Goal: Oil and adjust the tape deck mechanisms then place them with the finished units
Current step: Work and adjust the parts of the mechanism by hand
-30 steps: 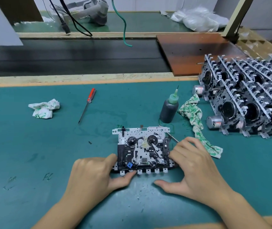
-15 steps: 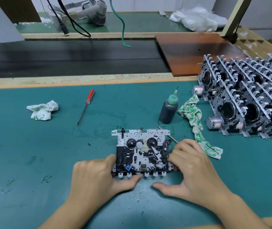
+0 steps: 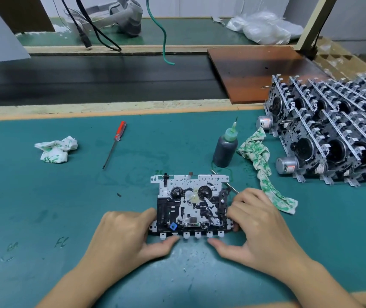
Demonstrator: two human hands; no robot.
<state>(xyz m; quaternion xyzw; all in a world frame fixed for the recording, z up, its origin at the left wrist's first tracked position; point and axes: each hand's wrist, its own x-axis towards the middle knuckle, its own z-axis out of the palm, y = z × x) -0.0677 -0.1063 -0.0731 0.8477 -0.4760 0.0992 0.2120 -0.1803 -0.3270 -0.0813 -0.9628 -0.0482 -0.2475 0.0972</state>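
Tape deck mechanism (image 3: 191, 203) lies flat on the green table (image 3: 44, 218), face up, just in front of the oil bottle (image 3: 225, 150). Left hand (image 3: 122, 238) grips its left edge: fingers curled over the side, thumb against the front tabs. Right hand (image 3: 259, 230) grips the right edge likewise, fingers curled onto the black side parts, thumb at the front tabs. Mechanism sits between both grips. Finished units (image 3: 333, 134) stand in rows right of the bottle; red-handled screwdriver (image 3: 114, 144) left of it.
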